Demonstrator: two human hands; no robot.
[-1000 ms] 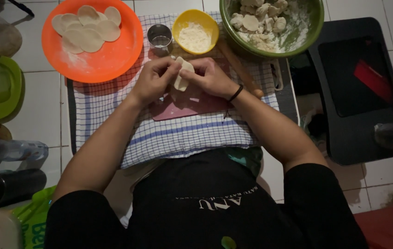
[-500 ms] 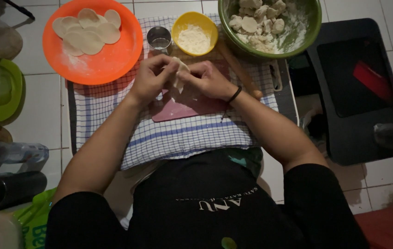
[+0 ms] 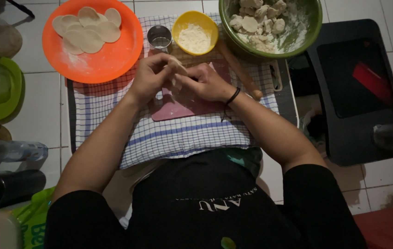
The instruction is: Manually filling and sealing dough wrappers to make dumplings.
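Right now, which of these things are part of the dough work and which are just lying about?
In use:
left hand
right hand
dough piece
pink board
orange plate
yellow bowl
green bowl
rolling pin

Lying about:
black tray
plastic bottle

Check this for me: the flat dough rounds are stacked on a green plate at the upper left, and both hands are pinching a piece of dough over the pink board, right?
Not quite. The dough rounds lie on an orange plate, not a green one, as the head view shows. The rest holds: the left hand and right hand pinch a piece of dough over the pink board.
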